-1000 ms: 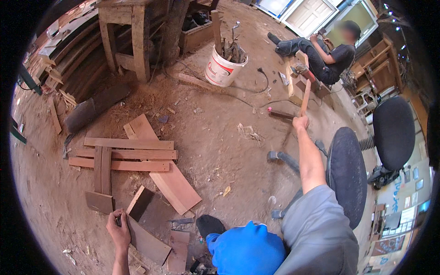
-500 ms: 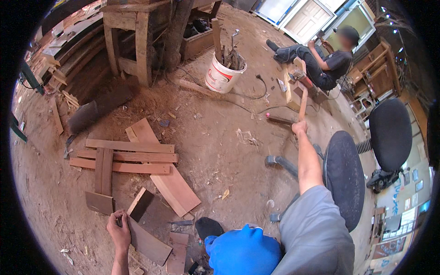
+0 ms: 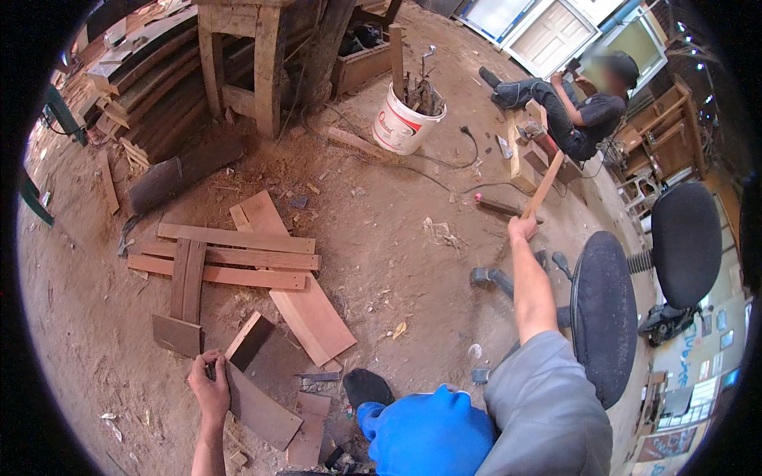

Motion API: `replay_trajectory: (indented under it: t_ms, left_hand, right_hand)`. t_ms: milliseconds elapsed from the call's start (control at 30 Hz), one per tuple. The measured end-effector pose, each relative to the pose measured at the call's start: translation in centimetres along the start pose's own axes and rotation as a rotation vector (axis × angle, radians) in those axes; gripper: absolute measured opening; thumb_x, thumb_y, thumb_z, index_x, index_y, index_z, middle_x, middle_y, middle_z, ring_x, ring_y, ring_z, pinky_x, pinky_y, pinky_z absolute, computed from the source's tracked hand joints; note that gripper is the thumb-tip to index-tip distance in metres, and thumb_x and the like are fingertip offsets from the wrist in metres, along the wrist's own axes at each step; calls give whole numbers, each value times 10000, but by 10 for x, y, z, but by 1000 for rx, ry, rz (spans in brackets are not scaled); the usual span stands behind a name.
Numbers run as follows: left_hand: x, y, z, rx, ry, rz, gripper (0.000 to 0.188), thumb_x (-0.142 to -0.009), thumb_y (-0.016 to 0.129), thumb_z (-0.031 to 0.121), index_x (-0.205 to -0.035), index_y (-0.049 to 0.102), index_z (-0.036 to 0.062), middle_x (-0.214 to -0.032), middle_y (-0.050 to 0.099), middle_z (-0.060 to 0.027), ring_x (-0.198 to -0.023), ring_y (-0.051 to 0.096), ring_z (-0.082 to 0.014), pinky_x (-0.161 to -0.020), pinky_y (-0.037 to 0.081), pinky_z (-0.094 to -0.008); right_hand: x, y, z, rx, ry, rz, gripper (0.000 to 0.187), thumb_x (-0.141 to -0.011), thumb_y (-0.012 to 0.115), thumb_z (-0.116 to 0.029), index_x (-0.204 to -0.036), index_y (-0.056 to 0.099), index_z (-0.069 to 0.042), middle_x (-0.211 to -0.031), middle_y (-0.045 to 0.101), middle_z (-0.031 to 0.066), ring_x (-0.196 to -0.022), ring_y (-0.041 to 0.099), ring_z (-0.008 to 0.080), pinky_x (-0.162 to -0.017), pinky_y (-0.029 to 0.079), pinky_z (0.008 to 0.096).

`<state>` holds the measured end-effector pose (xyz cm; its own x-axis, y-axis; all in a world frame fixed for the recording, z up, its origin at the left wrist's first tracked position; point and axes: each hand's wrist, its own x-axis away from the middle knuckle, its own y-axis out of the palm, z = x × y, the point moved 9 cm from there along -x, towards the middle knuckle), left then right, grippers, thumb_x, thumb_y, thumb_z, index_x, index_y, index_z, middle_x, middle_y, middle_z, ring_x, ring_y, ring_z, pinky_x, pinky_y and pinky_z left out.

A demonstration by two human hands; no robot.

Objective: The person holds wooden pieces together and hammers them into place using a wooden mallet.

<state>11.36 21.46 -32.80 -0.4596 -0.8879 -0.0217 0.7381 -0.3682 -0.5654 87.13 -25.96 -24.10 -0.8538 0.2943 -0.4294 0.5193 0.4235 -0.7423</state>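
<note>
My left hand (image 3: 209,390) is at the upper left end of a brown board (image 3: 266,412), thumb and fingers pinched together. What they pinch is too small to make out. Beside it lie a small dark board (image 3: 176,335) and a short upright block with a pale edge (image 3: 250,339). My right hand (image 3: 522,228) is stretched out far to the right, closed around a pale wooden handle (image 3: 544,189) pointing up and away. Whether a head sits on its far end cannot be told against the clutter there.
Crossed reddish slats (image 3: 238,236) lie over a wide plank (image 3: 313,321). A white bucket of tools (image 3: 405,127) stands ahead, a cable (image 3: 429,170) near it. A seated person (image 3: 591,111) is at far right. An office chair (image 3: 603,317) stands beside my right arm.
The wooden handle in my right hand leans further to the right. My left hand stays at the board's end, still pinched. The whole view has shifted slightly.
</note>
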Motion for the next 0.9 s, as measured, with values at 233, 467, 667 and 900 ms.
replay_trajectory:
  t_ms: [233, 467, 667, 900]
  left_hand:
    - [0, -4, 4, -6, 19, 62, 117, -971, 662, 74, -938, 647, -37, -1011, 741, -171, -979, 702, -246, -899, 517, -375]
    - [-4, 0, 3, 13, -1, -7, 109, -974, 648, 66, -948, 649, -40, -1004, 739, -170, -972, 703, -254, -900, 518, -377]
    - [-6, 1, -2, 13, 8, 17, 91, -943, 679, 49, -920, 646, -33, -1002, 749, -179, -941, 720, -264, -878, 531, -380]
    - [-3, 3, -10, 14, -30, -10, 68, -957, 655, 31, -937, 641, -33, -1027, 743, -163, -965, 702, -246, -894, 520, -370]
  right_hand:
    - [-30, -1, -5, 48, -33, 124, 616, -770, 690, -90, -1378, 594, -96, -1160, 686, 282, -1109, 649, 446, -960, 520, 515]
    - [-46, 24, 9, 229, -18, -141, 365, -800, 709, -133, -1143, 712, -8, -1059, 719, 291, -1058, 697, 423, -911, 554, 500]
    - [-66, 26, 20, 211, -5, -82, 348, -797, 707, -132, -1123, 730, -13, -960, 740, 262, -963, 732, 407, -815, 576, 469]
    - [-115, 16, 9, 48, 31, -30, 423, -811, 670, -152, -1225, 733, -97, -957, 765, 185, -903, 751, 336, -810, 580, 431]
